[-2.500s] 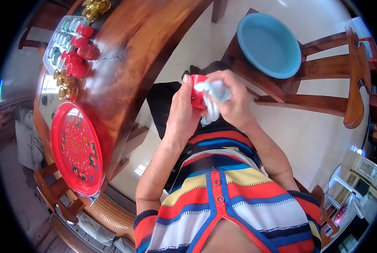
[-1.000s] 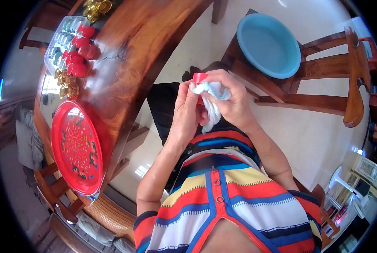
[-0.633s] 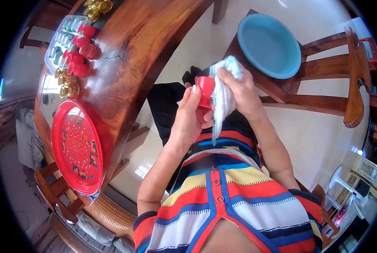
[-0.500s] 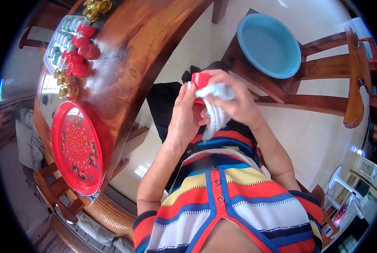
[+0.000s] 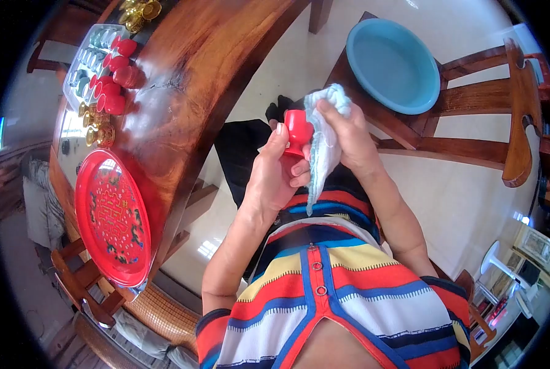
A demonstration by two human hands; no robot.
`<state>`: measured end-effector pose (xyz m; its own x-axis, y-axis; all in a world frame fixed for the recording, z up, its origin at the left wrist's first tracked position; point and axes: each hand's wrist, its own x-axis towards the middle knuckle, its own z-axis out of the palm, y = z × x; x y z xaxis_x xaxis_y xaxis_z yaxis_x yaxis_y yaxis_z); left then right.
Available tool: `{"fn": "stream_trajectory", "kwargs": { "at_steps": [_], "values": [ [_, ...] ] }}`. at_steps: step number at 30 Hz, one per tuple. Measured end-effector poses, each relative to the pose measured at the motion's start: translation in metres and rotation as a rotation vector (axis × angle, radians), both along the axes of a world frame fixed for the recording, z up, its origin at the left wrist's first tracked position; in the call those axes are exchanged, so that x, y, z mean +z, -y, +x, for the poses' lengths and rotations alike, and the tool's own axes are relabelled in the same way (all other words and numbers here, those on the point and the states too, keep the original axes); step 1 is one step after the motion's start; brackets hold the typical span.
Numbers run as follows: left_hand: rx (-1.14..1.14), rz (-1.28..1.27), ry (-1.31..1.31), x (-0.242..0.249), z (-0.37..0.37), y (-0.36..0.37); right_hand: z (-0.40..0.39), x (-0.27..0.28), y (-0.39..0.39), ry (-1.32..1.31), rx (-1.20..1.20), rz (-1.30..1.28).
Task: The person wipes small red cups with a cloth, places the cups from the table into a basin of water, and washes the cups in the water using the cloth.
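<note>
Over my lap, my left hand (image 5: 273, 169) is closed round a small red cup (image 5: 298, 128), thumb on its near side. My right hand (image 5: 347, 132) grips a white cloth with a pale blue-green edge (image 5: 325, 144), which hangs down beside the cup. Part of the cloth covers the cup's right side, so I cannot see that side. A bit of red also shows below the cup, between my hands.
On the wooden table (image 5: 188, 67) at left lie a red patterned tray (image 5: 144, 246), several red cups (image 5: 127, 77), gold cups (image 5: 100, 135) and a clear tray (image 5: 72, 80) of small cups. A blue basin (image 5: 432, 101) stands on a wooden chair (image 5: 472, 103) at right.
My right hand has moved slightly right and drawn the cloth off the cup's front, so more of the cup shows. My left hand still holds the cup.
</note>
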<state>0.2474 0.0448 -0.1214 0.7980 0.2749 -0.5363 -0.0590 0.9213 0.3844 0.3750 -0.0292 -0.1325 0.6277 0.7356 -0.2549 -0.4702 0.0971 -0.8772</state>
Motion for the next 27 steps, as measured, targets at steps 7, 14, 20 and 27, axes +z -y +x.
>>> {"fn": "stream_trajectory", "kwargs": {
  "at_steps": [7, 14, 20, 27],
  "values": [
    [0.004, 0.036, -0.044, 0.003, 0.000, -0.002, -0.011, 0.014, 0.013, 0.773, 0.215, -0.050],
    [-0.039, -0.013, -0.026, 0.006, -0.003, 0.002, -0.014, 0.005, 0.008, 0.727, -0.032, -0.133],
    [-0.168, 0.250, -0.203, 0.009, -0.002, -0.001, -0.009, -0.004, 0.006, 0.748, -0.091, -0.085],
    [-0.168, 0.730, -0.310, 0.015, 0.001, 0.004, -0.012, 0.014, 0.007, 0.912, -0.028, -0.091]
  ]
}}
